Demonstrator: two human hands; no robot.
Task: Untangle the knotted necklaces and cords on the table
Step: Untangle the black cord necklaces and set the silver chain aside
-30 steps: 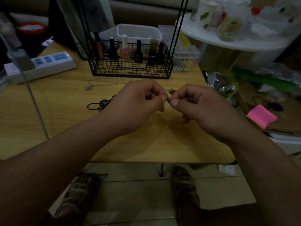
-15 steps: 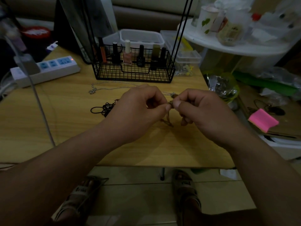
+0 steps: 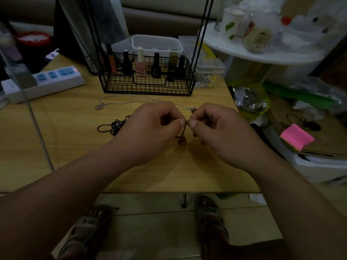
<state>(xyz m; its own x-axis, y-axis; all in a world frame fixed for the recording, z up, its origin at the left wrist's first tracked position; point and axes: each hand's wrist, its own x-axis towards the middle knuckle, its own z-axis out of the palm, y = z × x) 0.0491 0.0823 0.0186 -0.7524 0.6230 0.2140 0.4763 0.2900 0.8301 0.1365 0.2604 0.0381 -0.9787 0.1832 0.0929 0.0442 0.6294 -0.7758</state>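
A chain (image 3: 98, 106) lies just in front of the basket (image 3: 148, 87). Nearer me, before its left end, a black cord (image 3: 112, 126) sits tangled. Before its right end, my left hand (image 3: 150, 132) and right hand (image 3: 221, 132) pinch a brown cord (image 3: 183, 136), knot hanging below.

Saw a black wire basket (image 3: 146, 87) of nail polish bottles (image 3: 140, 66) at the desk's (image 3: 75, 147) back, a white power strip (image 3: 47, 81) left, a pink sticky pad (image 3: 295, 136) right.

Black wire basket (image 3: 146, 87), pink notepad (image 3: 296, 136), light wood-grain table (image 3: 75, 147).
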